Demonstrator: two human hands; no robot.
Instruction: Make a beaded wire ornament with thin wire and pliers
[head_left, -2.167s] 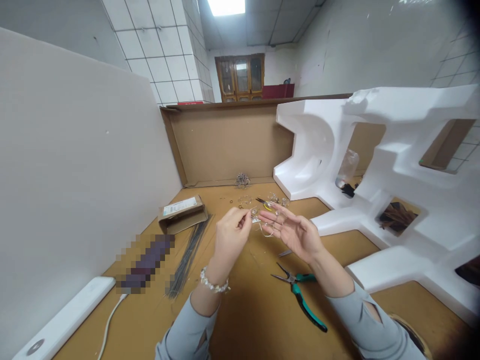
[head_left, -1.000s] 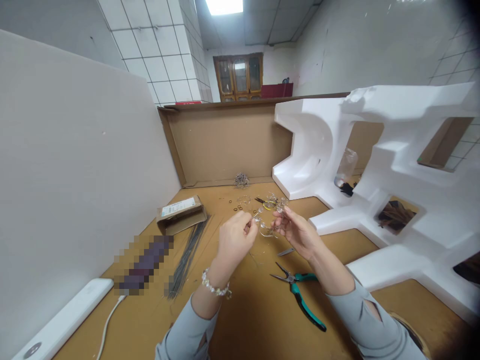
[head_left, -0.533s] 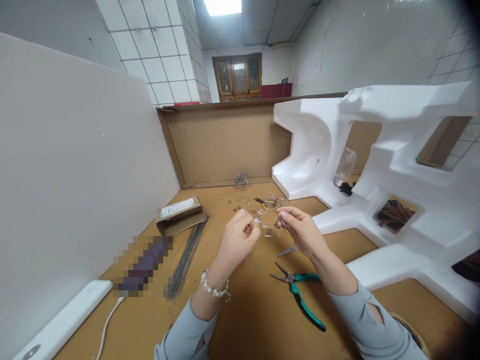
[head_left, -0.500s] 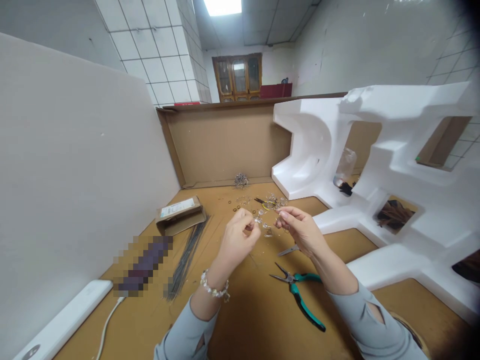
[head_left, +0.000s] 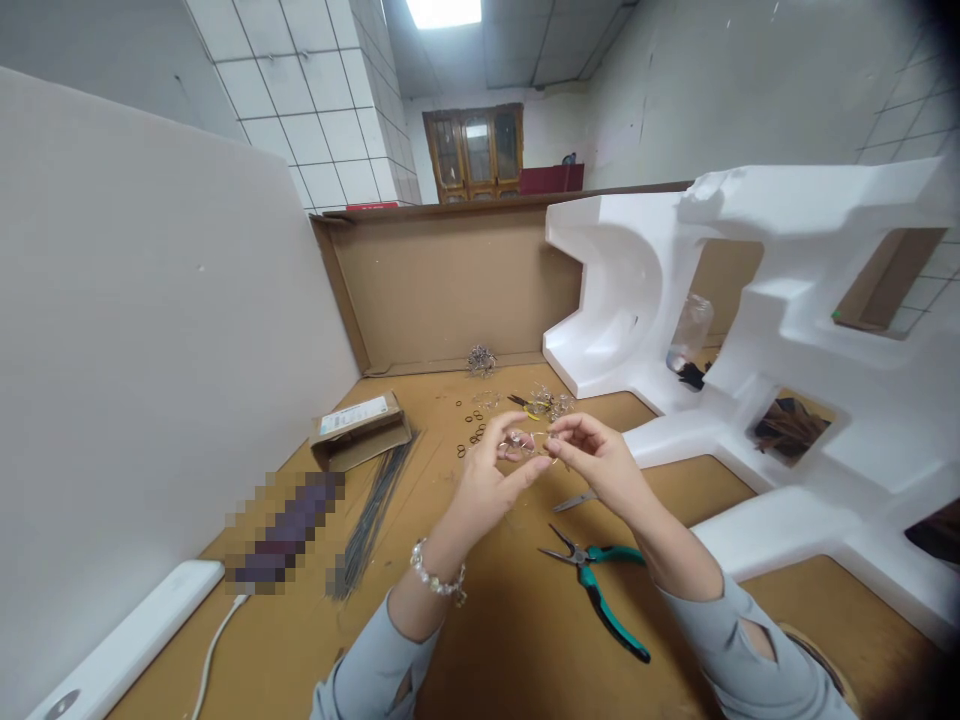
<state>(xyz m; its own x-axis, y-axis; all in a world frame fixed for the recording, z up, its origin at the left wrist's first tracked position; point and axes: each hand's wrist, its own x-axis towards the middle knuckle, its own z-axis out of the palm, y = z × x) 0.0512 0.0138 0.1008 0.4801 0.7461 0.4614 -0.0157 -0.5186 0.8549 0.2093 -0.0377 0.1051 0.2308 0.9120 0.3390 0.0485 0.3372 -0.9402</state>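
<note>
My left hand (head_left: 491, 482) and my right hand (head_left: 600, 462) meet above the cardboard table top (head_left: 517, 620). Between their fingertips they pinch a small piece of thin wire with clear crystal beads (head_left: 529, 442). The left thumb and forefinger curl round its left end. The right fingers close on its right end. A beaded bracelet (head_left: 437, 580) is on my left wrist. Just beyond the hands lie small dark rings (head_left: 472, 430) and a heap of clear beads (head_left: 551, 402).
Teal-handled pliers (head_left: 600, 590) lie on the table under my right forearm. A bundle of straight wires (head_left: 375, 510) and a small cardboard box (head_left: 360, 428) lie to the left. White foam packing (head_left: 750, 330) fills the right side. A white board (head_left: 150, 330) stands at left.
My hands have come closer together. The left hand has turned from a closed fist with its back to me into an open curl at the wire. The camera view has barely shifted.
</note>
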